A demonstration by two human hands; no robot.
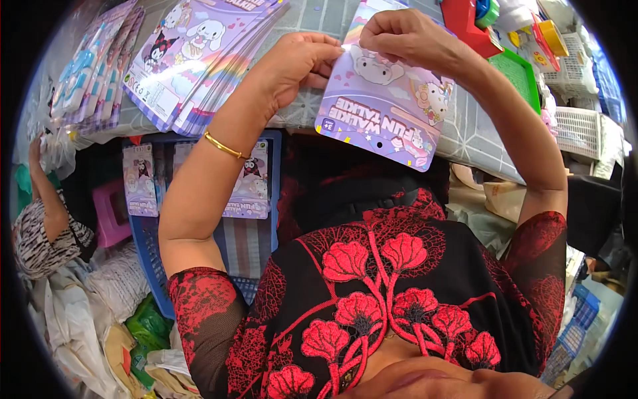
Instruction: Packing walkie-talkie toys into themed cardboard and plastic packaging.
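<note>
A purple printed backing card (380,123) with cartoon characters lies on the grey-patterned table (302,110), its near end jutting past the table's front edge. My left hand (299,66) is closed at the card's left edge, thumb and forefinger pinching there. Over the card's upper part, my right hand (412,41) has its fingers curled and pressed together; whatever they hold is hidden. Left of my left hand, a fanned stack of similar cards (206,60) rests on the table. Further left are several carded toys (90,73) with light-blue parts.
Below the table edge stands a blue plastic basket (149,246) holding more carded packs (249,189). Red, green and yellow plastic items (472,26) and white baskets (577,130) crowd the right. Another person's arm (50,193) shows far left, near a pink stool (111,213).
</note>
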